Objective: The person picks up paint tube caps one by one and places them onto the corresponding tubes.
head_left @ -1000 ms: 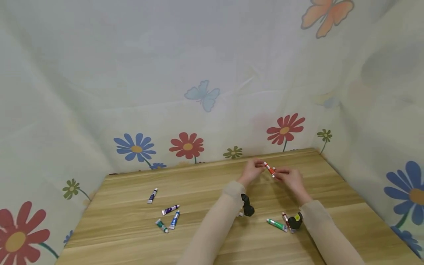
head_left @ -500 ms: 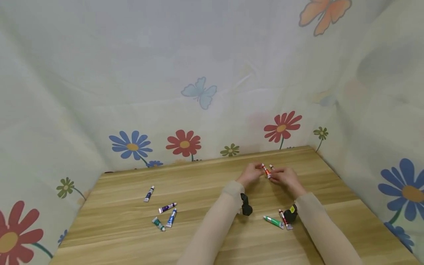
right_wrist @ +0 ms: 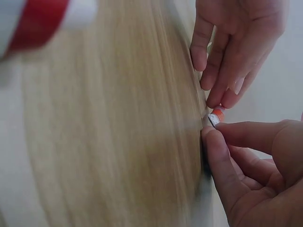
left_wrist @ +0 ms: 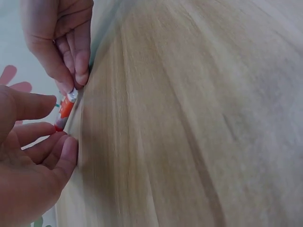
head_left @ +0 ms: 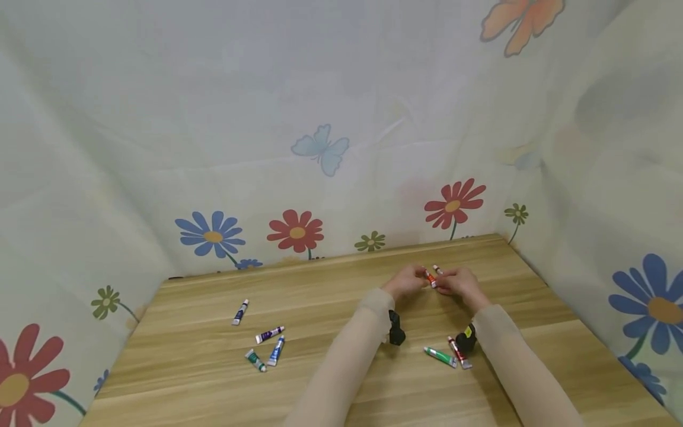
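Pinching the orange tube point(left_wrist: 66, 109), our right hand point(head_left: 460, 283) faces our loosely parted left hand point(head_left: 405, 280), table point(head_left: 320, 284) showing beyond to its far edge.

Head view: taken from above and behind the left hand point(head_left: 407, 281) and right hand point(head_left: 463, 283), facing forward and down across the table point(head_left: 187, 332) to the flowered curtain point(head_left: 256, 112); widest, farthest off. Left wrist view: close, tipped sideways, curtain at the left; left hand lower left, right hand at top. Right wrist view: close, tipped the opposite way, curtain at the right; red-and-white tube point(right_wrist: 38, 23) blurred, very near. Common to all three: both hands, orange tube point(head_left: 430, 278) between them.
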Available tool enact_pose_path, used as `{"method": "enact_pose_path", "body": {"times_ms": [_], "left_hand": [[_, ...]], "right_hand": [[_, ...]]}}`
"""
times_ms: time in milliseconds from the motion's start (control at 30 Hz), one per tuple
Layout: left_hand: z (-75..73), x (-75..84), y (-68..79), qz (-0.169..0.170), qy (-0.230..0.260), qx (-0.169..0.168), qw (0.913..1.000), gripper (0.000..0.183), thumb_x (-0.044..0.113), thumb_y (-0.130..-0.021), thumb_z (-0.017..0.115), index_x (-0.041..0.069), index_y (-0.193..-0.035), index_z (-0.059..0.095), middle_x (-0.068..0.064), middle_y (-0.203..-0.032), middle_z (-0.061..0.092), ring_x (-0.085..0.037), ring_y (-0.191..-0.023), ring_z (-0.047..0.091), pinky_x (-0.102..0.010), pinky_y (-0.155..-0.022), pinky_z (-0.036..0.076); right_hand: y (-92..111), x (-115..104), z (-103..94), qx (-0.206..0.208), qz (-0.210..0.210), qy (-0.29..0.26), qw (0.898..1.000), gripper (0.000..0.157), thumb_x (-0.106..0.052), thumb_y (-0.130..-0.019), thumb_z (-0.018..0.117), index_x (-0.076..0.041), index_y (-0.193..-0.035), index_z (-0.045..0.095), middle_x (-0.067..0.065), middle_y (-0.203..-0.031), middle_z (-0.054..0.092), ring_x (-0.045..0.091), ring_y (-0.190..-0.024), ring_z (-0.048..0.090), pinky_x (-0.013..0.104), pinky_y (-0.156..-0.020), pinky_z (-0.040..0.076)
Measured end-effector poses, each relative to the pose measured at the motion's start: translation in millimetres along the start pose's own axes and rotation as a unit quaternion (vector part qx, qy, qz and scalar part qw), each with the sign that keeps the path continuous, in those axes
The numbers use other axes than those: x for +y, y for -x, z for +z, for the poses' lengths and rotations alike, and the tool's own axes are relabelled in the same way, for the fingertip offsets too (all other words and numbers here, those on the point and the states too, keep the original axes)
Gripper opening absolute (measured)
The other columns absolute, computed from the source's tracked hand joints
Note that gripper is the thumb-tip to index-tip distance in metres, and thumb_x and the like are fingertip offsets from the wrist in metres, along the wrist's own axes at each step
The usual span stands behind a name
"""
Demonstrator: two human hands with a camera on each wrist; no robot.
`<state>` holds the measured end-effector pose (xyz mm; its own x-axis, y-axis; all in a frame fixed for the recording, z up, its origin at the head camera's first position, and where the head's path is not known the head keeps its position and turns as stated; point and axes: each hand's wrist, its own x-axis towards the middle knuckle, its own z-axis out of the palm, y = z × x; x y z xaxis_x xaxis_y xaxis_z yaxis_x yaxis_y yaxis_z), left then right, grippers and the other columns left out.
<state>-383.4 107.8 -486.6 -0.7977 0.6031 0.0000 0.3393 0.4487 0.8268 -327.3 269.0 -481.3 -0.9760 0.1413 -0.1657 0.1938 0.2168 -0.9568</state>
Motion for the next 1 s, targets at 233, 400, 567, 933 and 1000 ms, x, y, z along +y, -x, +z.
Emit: {"method": "enact_pose_path", "body": {"times_ms": [233, 400, 567, 933, 1000], "left_hand": [[2.4, -1.1, 2.5, 0.007, -0.025, -0.002, 0.9997, 0.036, 0.001, -0.095, 0.06, -0.01, -0.129, 0.061, -0.021, -0.131, 0.062, -0.025, -0.114, 0.057, -0.029, -0.098, 0.044], [3.7, -2.1, 2.1, 0.012, -0.045, 0.003, 0.9989, 0.033, 0.0, -0.093, 0.061, -0.009, -0.125, 0.064, -0.019, -0.125, 0.065, -0.017, -0.101, 0.055, -0.024, -0.091, 0.045], [2.1, 0.0, 1.8, 0.015, -0.045, 0.009, 0.9988, 0.032, 0.0, -0.093, 0.06, -0.009, -0.124, 0.065, -0.018, -0.124, 0.065, -0.018, -0.102, 0.056, -0.025, -0.092, 0.045], [-3.7, -2.3, 4.9, -0.018, -0.01, 0.01, 0.9997, 0.036, 0.003, -0.095, 0.061, -0.008, -0.129, 0.06, -0.021, -0.125, 0.064, -0.027, -0.114, 0.06, -0.033, -0.097, 0.048], [-8.5, -2.7, 5.6, -0.025, 0.0, 0.006, 0.9997, 0.038, 0.004, -0.096, 0.061, -0.008, -0.132, 0.057, -0.022, -0.124, 0.064, -0.027, -0.112, 0.061, -0.032, -0.093, 0.05]], "right_hand": [[2.4, 0.3, 0.1, 0.002, 0.002, 0.016, 1.0, 0.027, 0.011, -0.089, 0.063, 0.026, -0.111, 0.059, 0.021, -0.088, 0.069, 0.008, -0.065, 0.065, 0.022, -0.065, 0.057], [2.9, -0.7, 0.4, 0.006, 0.007, 0.038, 0.999, 0.026, 0.008, -0.089, 0.065, 0.024, -0.11, 0.061, 0.017, -0.086, 0.068, 0.008, -0.063, 0.063, 0.021, -0.062, 0.056], [2.3, -3.5, -1.6, 0.006, -0.003, 0.061, 0.998, 0.024, 0.007, -0.089, 0.065, 0.022, -0.108, 0.063, 0.015, -0.084, 0.068, 0.008, -0.063, 0.062, 0.021, -0.061, 0.056], [5.7, -3.1, -4.7, 0.004, -0.018, 0.092, 0.996, 0.025, 0.005, -0.086, 0.064, 0.021, -0.105, 0.064, 0.012, -0.08, 0.066, 0.01, -0.062, 0.062, 0.022, -0.059, 0.055], [8.0, -3.7, -7.3, 0.002, -0.027, 0.112, 0.993, 0.025, 0.004, -0.087, 0.063, 0.021, -0.105, 0.064, 0.012, -0.079, 0.066, 0.011, -0.062, 0.062, 0.023, -0.058, 0.055]]}}
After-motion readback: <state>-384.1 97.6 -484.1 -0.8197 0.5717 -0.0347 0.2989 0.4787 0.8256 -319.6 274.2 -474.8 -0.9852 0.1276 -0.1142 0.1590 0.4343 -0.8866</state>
